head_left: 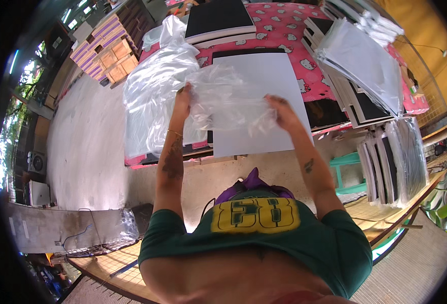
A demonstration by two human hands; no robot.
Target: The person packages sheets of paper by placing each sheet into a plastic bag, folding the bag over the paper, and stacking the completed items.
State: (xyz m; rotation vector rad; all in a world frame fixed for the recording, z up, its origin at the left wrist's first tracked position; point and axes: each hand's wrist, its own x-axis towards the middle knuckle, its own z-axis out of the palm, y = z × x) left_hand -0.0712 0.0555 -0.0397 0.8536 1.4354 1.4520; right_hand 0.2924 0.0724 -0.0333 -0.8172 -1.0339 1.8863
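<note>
A clear plastic bag (226,104) stretches between my hands above the table. My left hand (183,99) is closed on its left edge, beside a pile of clear plastic bags (155,96). My right hand (283,112), slightly blurred, has its fingers closed on the bag's right side. Beneath the bag lies a large white sheet or board (279,73), and the edge of a black board (249,51) shows behind it. The bag partly covers the white surface.
A pink patterned cloth (279,25) covers the table. At the back is a stack of black boards (218,20); plastic-wrapped boards (360,66) pile up at the right. More wrapped panels (393,162) stand beside a green stool (346,175). Boxes (107,45) are stacked far left.
</note>
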